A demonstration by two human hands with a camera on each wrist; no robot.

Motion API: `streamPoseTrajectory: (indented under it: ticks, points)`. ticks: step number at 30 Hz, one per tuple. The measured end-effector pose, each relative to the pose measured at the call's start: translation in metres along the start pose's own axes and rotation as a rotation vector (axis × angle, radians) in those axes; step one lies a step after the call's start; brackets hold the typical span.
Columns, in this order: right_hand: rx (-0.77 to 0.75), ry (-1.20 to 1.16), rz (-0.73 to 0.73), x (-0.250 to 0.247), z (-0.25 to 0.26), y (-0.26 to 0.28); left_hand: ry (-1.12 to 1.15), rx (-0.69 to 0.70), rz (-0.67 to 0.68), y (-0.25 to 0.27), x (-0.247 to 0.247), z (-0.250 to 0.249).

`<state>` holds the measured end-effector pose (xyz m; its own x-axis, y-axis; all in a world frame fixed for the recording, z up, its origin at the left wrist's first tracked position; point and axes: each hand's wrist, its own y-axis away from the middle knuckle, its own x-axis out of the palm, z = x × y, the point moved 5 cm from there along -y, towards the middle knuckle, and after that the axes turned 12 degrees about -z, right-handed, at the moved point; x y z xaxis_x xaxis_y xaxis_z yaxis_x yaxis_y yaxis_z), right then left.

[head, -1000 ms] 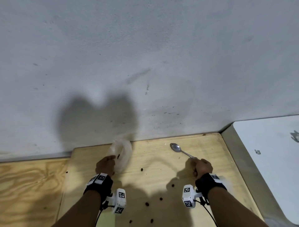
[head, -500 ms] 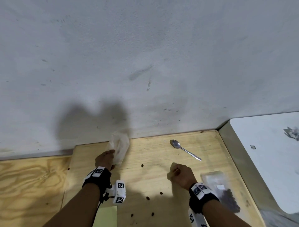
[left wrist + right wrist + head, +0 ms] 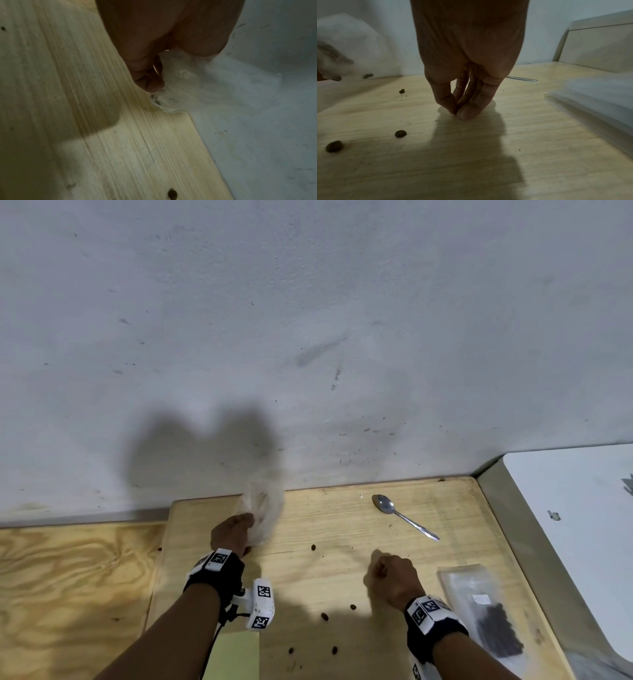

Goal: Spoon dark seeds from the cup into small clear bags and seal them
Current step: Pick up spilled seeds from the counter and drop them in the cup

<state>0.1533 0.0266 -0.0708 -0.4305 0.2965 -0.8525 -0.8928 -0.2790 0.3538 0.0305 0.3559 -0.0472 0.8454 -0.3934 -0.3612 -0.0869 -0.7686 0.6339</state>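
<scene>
My left hand (image 3: 236,532) (image 3: 149,81) grips a small clear bag (image 3: 263,508) (image 3: 180,94) by its edge near the wall; a few dark seeds show inside it. My right hand (image 3: 380,570) (image 3: 458,109) is down on the wooden table (image 3: 342,525), thumb and forefinger pinched together on what looks like a dark seed. Loose seeds (image 3: 324,616) (image 3: 400,133) lie scattered between my wrists. The metal spoon (image 3: 404,517) (image 3: 522,78) lies free at the back right. A filled clear bag (image 3: 479,611) (image 3: 599,94) lies flat beside my right wrist. No cup is in view.
A grey wall (image 3: 308,337) closes off the back of the table. A white cabinet top (image 3: 565,508) adjoins the right edge. A lower plywood surface (image 3: 68,577) lies to the left. A pale green sheet (image 3: 233,655) sits under my left forearm.
My right hand let go of the spoon, which now lies on the table, and moved left and nearer to pinch at the tabletop. The left hand keeps holding the clear bag.
</scene>
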Motion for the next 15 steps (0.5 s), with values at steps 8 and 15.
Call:
streamPoseTrajectory:
  ticks: [8, 15]
  points:
    - [-0.062, 0.148, -0.056, 0.005, 0.010, 0.003, -0.058, 0.117, 0.027, 0.003, 0.000, -0.002]
    - [0.096, -0.284, -0.018, 0.001, 0.020, 0.005, -0.014, 0.091, 0.046, -0.004, -0.005, 0.000]
